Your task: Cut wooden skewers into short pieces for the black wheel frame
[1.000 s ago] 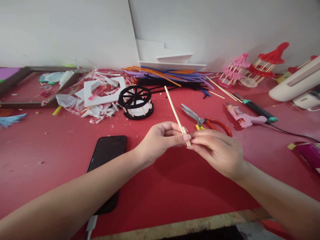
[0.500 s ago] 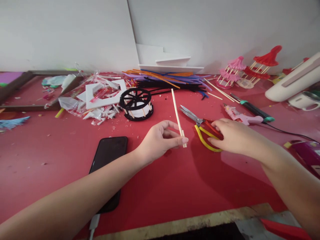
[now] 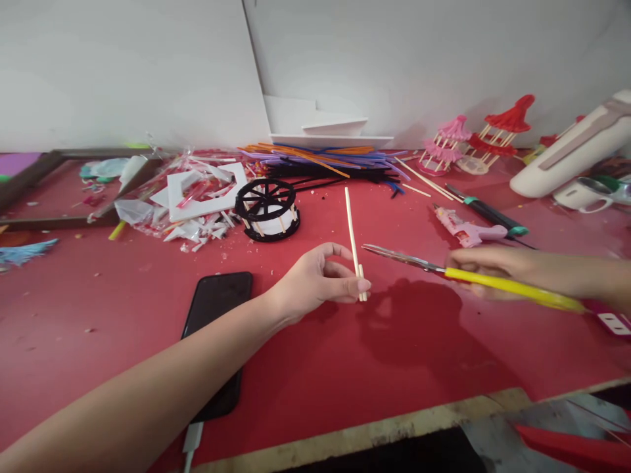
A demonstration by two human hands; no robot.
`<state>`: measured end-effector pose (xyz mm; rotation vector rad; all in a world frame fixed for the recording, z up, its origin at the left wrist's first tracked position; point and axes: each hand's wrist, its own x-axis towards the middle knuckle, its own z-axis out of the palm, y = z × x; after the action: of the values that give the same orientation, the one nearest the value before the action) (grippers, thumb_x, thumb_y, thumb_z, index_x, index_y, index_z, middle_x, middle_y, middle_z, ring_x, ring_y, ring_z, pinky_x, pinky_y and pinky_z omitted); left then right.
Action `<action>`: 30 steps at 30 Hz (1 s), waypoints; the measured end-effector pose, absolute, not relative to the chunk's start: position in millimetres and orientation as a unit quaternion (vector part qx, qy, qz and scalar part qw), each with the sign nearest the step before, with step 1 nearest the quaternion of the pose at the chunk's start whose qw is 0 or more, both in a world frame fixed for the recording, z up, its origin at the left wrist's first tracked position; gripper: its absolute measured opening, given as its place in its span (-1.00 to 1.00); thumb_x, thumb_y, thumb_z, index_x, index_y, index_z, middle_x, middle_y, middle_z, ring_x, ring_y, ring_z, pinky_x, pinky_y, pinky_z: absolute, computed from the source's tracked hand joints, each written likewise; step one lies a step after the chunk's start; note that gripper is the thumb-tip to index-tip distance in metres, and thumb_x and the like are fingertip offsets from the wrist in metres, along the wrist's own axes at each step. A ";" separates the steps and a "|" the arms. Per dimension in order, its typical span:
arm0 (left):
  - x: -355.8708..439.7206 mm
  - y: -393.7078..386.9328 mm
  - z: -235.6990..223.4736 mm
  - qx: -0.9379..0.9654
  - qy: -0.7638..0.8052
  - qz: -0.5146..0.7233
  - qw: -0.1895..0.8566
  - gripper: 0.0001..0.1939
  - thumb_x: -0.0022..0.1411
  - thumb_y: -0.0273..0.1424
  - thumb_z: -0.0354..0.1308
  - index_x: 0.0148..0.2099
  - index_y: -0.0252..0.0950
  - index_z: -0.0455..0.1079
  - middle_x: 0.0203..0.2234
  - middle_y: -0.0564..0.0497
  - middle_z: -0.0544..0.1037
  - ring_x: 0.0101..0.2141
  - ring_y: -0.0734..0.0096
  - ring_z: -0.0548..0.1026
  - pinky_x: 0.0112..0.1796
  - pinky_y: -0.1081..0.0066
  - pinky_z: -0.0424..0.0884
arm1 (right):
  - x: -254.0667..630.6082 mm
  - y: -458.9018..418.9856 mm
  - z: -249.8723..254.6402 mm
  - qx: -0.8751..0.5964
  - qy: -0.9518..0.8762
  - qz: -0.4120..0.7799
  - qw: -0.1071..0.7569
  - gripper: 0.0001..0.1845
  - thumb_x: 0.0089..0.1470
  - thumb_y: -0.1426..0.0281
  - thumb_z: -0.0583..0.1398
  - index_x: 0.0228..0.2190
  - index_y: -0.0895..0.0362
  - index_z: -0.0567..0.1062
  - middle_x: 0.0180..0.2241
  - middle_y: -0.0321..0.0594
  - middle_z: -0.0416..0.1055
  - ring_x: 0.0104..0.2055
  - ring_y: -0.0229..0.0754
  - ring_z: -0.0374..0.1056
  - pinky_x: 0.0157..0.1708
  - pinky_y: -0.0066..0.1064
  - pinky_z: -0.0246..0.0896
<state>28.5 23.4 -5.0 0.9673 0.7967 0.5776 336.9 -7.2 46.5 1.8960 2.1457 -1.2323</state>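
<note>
Head view, landmark black phone (image 3: 219, 299): long stick (image 3: 350, 226) and short stick (image 3: 361, 271), rightward, pinched in your left hand (image 3: 305, 282), long axis pointing away from you; scissors (image 3: 507, 284), farther right, gripped by your right hand (image 3: 493, 259), tips aimed crosswise near the long stick.

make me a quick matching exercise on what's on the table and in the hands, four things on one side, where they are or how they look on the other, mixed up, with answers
1. scissors
2. phone
3. glue gun
4. pair of pale sticks

A. pink, lying on the red table
B. pinched in the left hand
C. black, partly hidden by the left forearm
D. held in the right hand

Pairs: 1-D, 2-C, 3-A, 4-B
</note>
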 end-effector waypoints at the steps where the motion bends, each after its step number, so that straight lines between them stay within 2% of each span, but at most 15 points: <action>1: 28.4 23.3 -4.1 0.438 0.360 0.257 0.783 -0.48 -0.10 -0.46 0.45 -0.18 -0.32 0.19 -0.52 0.01 0.61 -0.45 0.38 0.60 -0.34 0.35 0.54 | 338.2 -13.2 50.9 0.593 0.675 -0.438 0.018 -0.53 -0.12 -0.06 0.22 -0.38 0.07 0.38 -0.39 -0.26 0.33 -0.36 -0.22 0.30 -0.31 -0.41 0.29; 4: 27.9 22.5 -1.5 0.419 0.347 0.232 0.807 -0.42 -0.14 -0.49 0.46 -0.14 -0.33 0.20 -0.54 0.00 0.60 -0.48 0.38 0.59 -0.37 0.39 0.53 | 338.0 -24.4 57.5 0.588 0.629 -0.509 0.002 -0.53 -0.13 -0.05 0.25 -0.36 0.06 0.35 -0.35 -0.26 0.30 -0.31 -0.20 0.28 -0.27 -0.40 0.27; 9: 25.7 21.6 -2.4 0.417 0.338 0.209 0.817 -0.41 -0.13 -0.49 0.45 -0.09 -0.34 0.21 -0.53 -0.02 0.61 -0.49 0.38 0.59 -0.40 0.42 0.53 | 329.5 -21.1 56.1 0.571 0.621 -0.535 0.050 -0.61 -0.08 0.06 0.27 -0.45 0.07 0.29 -0.48 -0.39 0.11 -0.43 -0.29 0.12 -0.38 -0.45 0.13; 15: 23.7 22.2 -4.1 0.421 0.323 0.192 0.826 -0.43 -0.09 -0.49 0.44 -0.06 -0.31 0.23 -0.53 0.02 0.60 -0.50 0.39 0.60 -0.39 0.42 0.54 | 320.3 -13.7 60.1 0.550 0.599 -0.576 0.079 -0.61 -0.10 0.07 0.29 -0.46 0.08 0.30 -0.52 -0.41 0.13 -0.46 -0.30 0.10 -0.40 -0.44 0.08; 22: 24.5 22.1 -1.7 0.420 0.316 0.180 0.832 -0.46 -0.07 -0.49 0.42 -0.09 -0.31 0.21 -0.53 0.03 0.60 -0.48 0.41 0.60 -0.39 0.42 0.54 | 317.1 -14.1 60.6 0.564 0.582 -0.581 0.073 -0.63 -0.11 0.11 0.30 -0.47 0.08 0.29 -0.52 -0.40 0.19 -0.46 -0.29 0.18 -0.42 -0.43 0.06; 30: 24.4 21.4 -2.4 0.436 0.320 0.168 0.825 -0.47 -0.06 -0.46 0.42 -0.09 -0.29 0.22 -0.53 0.03 0.61 -0.50 0.42 0.59 -0.41 0.45 0.52 | 320.3 -12.8 59.7 0.565 0.602 -0.560 0.065 -0.61 -0.14 0.09 0.32 -0.48 0.08 0.30 -0.52 -0.40 0.12 -0.46 -0.30 0.08 -0.42 -0.43 0.06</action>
<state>24.4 21.4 -2.4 0.9261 0.6794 0.3575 320.3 -12.8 59.7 1.7063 1.8153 -1.6908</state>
